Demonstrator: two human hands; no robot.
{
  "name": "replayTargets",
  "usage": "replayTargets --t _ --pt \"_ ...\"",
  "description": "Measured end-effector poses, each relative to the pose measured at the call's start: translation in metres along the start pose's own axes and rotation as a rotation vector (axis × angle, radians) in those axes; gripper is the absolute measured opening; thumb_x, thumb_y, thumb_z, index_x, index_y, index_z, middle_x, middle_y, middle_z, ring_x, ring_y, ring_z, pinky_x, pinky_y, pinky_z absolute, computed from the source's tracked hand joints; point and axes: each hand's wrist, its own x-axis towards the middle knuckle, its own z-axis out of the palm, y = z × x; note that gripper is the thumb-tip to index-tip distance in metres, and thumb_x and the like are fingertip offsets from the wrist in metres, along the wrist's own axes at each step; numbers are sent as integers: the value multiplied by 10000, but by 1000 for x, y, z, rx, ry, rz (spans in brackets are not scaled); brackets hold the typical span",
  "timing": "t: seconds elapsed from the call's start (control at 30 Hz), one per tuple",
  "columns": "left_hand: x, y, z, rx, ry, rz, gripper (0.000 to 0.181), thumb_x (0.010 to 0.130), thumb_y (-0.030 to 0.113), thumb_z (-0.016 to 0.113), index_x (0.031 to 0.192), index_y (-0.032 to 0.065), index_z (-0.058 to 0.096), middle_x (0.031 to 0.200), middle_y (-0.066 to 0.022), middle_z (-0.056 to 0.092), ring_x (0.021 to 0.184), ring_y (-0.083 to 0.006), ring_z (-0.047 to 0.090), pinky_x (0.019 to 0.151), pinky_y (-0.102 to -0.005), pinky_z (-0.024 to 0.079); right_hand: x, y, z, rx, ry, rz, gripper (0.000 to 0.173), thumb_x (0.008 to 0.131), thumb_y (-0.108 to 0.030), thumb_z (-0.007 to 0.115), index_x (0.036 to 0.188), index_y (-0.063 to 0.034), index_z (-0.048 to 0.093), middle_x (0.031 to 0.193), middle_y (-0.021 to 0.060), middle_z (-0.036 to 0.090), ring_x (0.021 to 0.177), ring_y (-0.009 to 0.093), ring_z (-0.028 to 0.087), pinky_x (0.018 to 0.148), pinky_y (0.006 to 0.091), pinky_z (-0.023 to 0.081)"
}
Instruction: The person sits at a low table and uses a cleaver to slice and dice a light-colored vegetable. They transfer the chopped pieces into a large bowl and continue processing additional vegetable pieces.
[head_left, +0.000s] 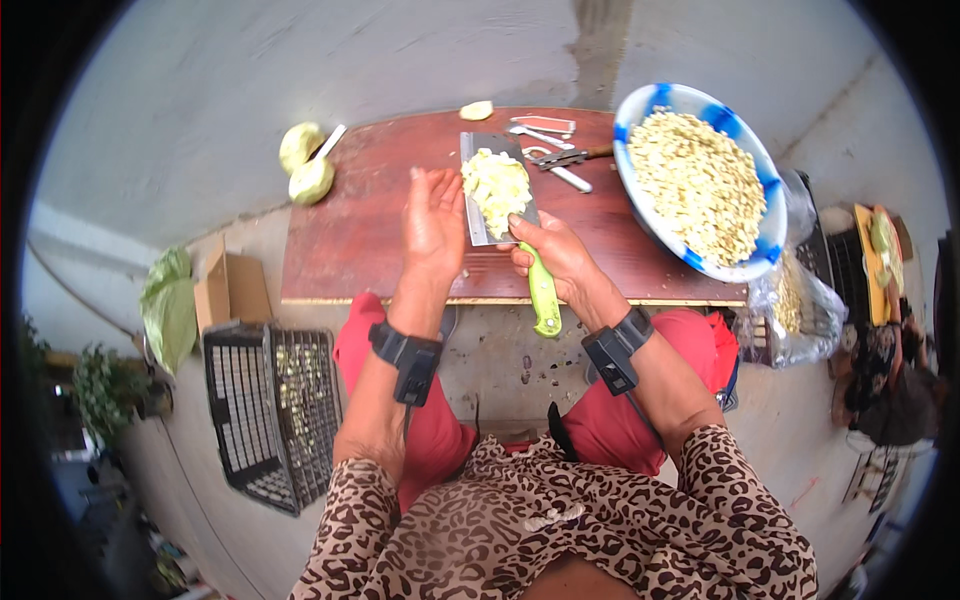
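My right hand (553, 255) grips a cleaver by its green handle (545, 296). The broad metal blade (475, 225) is level above the reddish-brown table (360, 247). A heap of pale yellow-green chopped vegetable pieces (496, 187) lies on the blade. Beside its left edge is my left hand (435, 217), empty, palm turned up and thumb apart from the fingers. To the right, a blue-and-white basin (772, 195) holds many small diced pieces (697, 187) of similar colour.
Two peeled round vegetables (311, 181) sit at the table's left end by a white handle (331, 140). A cut piece (476, 111) and white-handled tools (571, 178) lie at the back. Left on the floor are a black crate (244, 420) and cardboard box (232, 285). Another person (892, 375) is far right.
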Motion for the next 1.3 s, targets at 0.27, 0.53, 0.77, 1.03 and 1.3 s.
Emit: replayTargets --t 0.27,0.53,0.77,1.03,1.3 --pt "-4 -15 -21 -1 36 -230 449 981 410 596 1062 -32 603 1153 -186 606 1154 -303 561 1079 -415 429 -15 -80 -63 751 -55 -342 259 1030 -279 526 1002 -23 552 707 10 486 542 79 427 530 251 382" --pt "-12 -20 -26 100 -39 -307 395 997 362 579 1049 -28 609 1119 -162 616 1098 -286 584 1017 -383 466 -8 -82 -67 935 -2 -390 262 1045 -223 453 1065 35 496 750 8 500 527 71 422 558 262 377" --pt "-15 -19 -27 154 -28 -361 361 1009 343 564 1036 -16 602 1101 -154 620 1057 -264 602 974 -377 488 -6 -89 -76 951 40 -363 261 1029 -211 469 1035 45 518 700 -2 481 538 77 423 556 253 382" --pt "-18 -15 -20 134 -68 -404 351 1015 329 556 1049 -19 596 1072 -146 632 1045 -263 614 963 -371 492 -40 -116 -88 20 456 -746 159 920 -80 595 1055 -7 558 876 66 590 635 131 527 562 284 460" --pt "-22 -7 -12 161 -140 -427 341 1014 308 559 1067 -27 596 1071 -150 634 1029 -257 619 926 -368 506 -103 -116 -139 -1598 1042 -652 506 812 -104 683 1267 50 524 1136 286 537 1058 439 561 916 447 479"
